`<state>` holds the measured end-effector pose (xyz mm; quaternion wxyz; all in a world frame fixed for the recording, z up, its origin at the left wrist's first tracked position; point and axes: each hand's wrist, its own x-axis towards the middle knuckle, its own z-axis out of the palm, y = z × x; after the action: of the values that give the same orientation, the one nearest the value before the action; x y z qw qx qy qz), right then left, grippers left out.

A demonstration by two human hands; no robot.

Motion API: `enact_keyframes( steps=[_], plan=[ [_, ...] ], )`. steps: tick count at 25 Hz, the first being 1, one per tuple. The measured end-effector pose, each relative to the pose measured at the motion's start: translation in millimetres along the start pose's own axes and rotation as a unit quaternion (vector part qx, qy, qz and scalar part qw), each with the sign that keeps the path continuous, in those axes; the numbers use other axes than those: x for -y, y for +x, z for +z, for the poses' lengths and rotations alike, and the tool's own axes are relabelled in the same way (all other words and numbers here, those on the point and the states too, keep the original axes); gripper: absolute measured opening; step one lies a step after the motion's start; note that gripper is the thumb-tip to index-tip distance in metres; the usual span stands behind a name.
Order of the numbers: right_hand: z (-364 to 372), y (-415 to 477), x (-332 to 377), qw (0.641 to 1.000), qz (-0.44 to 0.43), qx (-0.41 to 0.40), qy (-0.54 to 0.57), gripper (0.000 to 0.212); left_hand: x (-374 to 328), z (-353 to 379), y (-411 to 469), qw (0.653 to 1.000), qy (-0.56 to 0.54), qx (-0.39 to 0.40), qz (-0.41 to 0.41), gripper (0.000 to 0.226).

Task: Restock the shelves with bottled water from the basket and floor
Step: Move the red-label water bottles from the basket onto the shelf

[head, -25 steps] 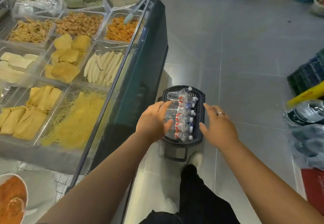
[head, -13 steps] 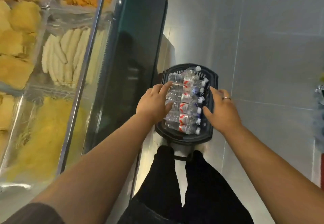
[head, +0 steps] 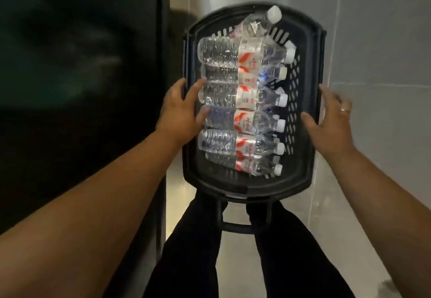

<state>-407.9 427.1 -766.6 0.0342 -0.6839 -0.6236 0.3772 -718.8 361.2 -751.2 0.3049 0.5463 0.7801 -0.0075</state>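
The person wears black trousers [head: 193,251] of plain dark cloth on both legs, with no pattern or marking to be made out. Both forearms [head: 98,216] are bare to the frame's edge. The right hand [head: 331,125] bears a thin, pale band ring [head: 344,110] on one finger; the left hand [head: 178,114] is bare.

Large grey tiles cover the floor [head: 377,40], split by thin pale grout lines [head: 384,84], one running upward and one across on the right. The whole left side is a dark, glossy cabinet front [head: 70,68] with faint, blurred reflections, ending in a black upright edge [head: 163,40]. Beside that edge the floor shines paler. The light is dim, and a soft glare lies on the tiles at lower right.
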Motion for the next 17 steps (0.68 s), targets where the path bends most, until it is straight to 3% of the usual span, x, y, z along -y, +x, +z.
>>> enact_keyframes(
  steps=[4,8,17],
  plan=[
    [26.2,31.4,-29.2,0.996,-0.024,0.015,0.081,0.059,20.4,43.8,25.1,0.988,-0.121,-0.01,-0.095,0.07],
    [38.9,45.1,-36.5,0.995,-0.033,-0.01,0.098,0.046,34.8,56.6,35.5,0.958,-0.275,-0.045,-0.07,0.07],
    [41.3,44.3,-30.1,0.988,-0.014,-0.039,0.148,0.036,35.1,56.8,40.6,0.933,-0.345,-0.073,-0.064,0.069]
  ],
)
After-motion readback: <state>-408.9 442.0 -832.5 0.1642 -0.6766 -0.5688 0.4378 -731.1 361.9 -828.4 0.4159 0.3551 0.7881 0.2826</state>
